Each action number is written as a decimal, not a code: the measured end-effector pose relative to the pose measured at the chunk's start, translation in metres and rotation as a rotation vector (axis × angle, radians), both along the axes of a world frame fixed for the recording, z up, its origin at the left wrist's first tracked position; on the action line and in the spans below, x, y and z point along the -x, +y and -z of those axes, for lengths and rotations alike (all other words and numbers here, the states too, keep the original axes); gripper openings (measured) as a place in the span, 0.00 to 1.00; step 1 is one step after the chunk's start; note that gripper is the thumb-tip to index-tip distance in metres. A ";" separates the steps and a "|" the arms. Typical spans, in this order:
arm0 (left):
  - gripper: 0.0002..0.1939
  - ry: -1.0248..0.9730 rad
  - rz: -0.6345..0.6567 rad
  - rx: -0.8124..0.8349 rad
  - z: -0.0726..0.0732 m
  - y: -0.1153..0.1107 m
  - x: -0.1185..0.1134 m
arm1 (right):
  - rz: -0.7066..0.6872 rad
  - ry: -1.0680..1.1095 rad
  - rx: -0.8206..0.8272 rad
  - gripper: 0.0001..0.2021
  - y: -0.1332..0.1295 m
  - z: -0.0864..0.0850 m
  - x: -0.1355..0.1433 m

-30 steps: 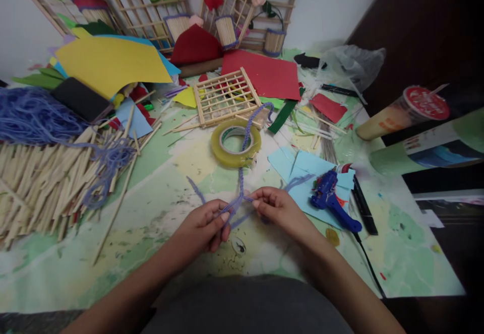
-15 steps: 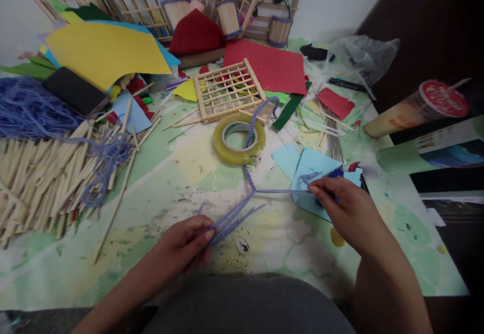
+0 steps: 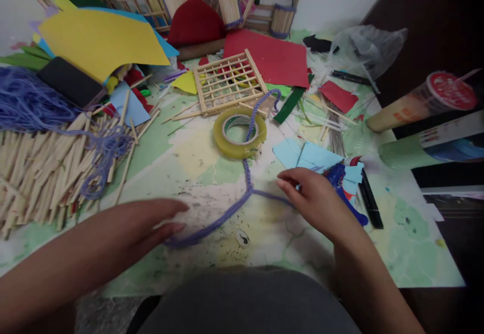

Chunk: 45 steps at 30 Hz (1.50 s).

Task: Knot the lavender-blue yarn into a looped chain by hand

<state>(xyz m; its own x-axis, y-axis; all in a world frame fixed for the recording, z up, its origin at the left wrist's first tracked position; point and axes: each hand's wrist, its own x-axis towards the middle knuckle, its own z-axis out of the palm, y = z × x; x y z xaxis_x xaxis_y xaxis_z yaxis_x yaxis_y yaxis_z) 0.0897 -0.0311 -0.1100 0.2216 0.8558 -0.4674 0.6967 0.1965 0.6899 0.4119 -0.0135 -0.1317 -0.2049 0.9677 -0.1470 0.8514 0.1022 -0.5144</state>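
A length of purple yarn (image 3: 227, 212) lies on the counter (image 3: 196, 160), its braided part running from the wooden grid frame (image 3: 227, 83) down across the roll of clear tape (image 3: 239, 133), then splitting into loose strands that fan out toward each hand. The left hand (image 3: 151, 223) lies low and flat over the near left end of the strands, fingers stretched forward and its grip apart, the fingertips touching or just above the yarn; which one cannot be told. The right hand (image 3: 315, 200) rests on the other branch of the yarn, fingers curled loosely over it; whether its grip is pinched on the strand cannot be told, since the fingers hide it. Just beside the right hand lies a blue glue gun (image 3: 342, 193) on pale blue paper pieces (image 3: 310, 155), with a black marker (image 3: 369, 199) next to it. To the left sits a heap of wooden sticks (image 3: 41, 168) tangled with more purple yarn, and behind it a yellow paper sheet (image 3: 94, 42). A red paper sheet (image 3: 276, 62) lies behind the frame, and a cup with a red lid (image 3: 419, 102) lies tipped at the right edge.
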 end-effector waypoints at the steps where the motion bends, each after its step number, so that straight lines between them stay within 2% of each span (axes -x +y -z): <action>1: 0.15 0.002 0.107 -0.036 -0.001 0.015 -0.012 | -0.014 0.059 0.057 0.15 0.005 0.003 0.008; 3: 0.15 -0.038 0.200 -0.101 0.001 0.044 -0.040 | 0.009 0.066 0.124 0.18 0.013 0.011 0.025; 6: 0.12 -0.088 0.241 -0.137 0.019 0.075 -0.074 | 0.082 -0.065 0.119 0.21 0.013 0.023 0.048; 9: 0.11 -0.192 0.243 -0.027 0.043 0.086 -0.088 | 0.076 -0.150 0.069 0.19 0.004 0.030 0.062; 12: 0.11 -0.330 0.122 0.106 0.059 0.082 -0.092 | 0.056 -0.125 0.027 0.12 -0.001 0.034 0.066; 14: 0.10 -0.410 0.001 0.141 0.061 0.077 -0.093 | 0.076 0.006 0.045 0.10 0.001 0.035 0.066; 17: 0.11 -0.575 -0.227 0.195 0.056 0.066 -0.098 | 0.127 0.417 0.211 0.11 0.008 0.037 0.063; 20: 0.12 -0.798 -0.391 0.398 0.050 0.057 -0.104 | 0.178 0.828 0.487 0.12 0.011 0.038 0.061; 23: 0.07 -0.943 -0.457 0.595 0.049 0.052 -0.111 | 0.222 0.991 0.643 0.13 0.009 0.037 0.062; 26: 0.05 -0.958 -0.507 0.642 0.050 0.051 -0.119 | 0.201 0.984 0.652 0.12 0.007 0.036 0.063; 31: 0.06 -0.920 -0.545 0.579 0.051 0.051 -0.127 | 0.145 0.919 0.509 0.13 0.008 0.038 0.064; 35: 0.07 -0.905 -0.495 0.549 0.052 0.052 -0.128 | 0.097 0.888 0.406 0.15 0.008 0.041 0.063; 40: 0.10 -0.865 -0.445 0.512 0.054 0.050 -0.127 | -0.009 0.763 0.371 0.16 0.010 0.039 0.056; 42: 0.10 -0.840 -0.435 0.487 0.055 0.047 -0.126 | 0.017 0.648 0.334 0.17 0.012 0.039 0.051; 45: 0.09 -0.824 -0.404 0.428 0.056 0.042 -0.127 | 0.150 0.513 0.228 0.18 0.016 0.041 0.045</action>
<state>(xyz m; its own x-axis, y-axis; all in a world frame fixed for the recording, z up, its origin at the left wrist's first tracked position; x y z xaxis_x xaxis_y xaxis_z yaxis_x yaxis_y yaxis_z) 0.2164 0.0105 -0.1655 0.3449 0.7343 -0.5847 -0.1378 0.6558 0.7423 0.3670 0.0025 -0.1728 -0.1683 0.9471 -0.2733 0.4843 -0.1620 -0.8598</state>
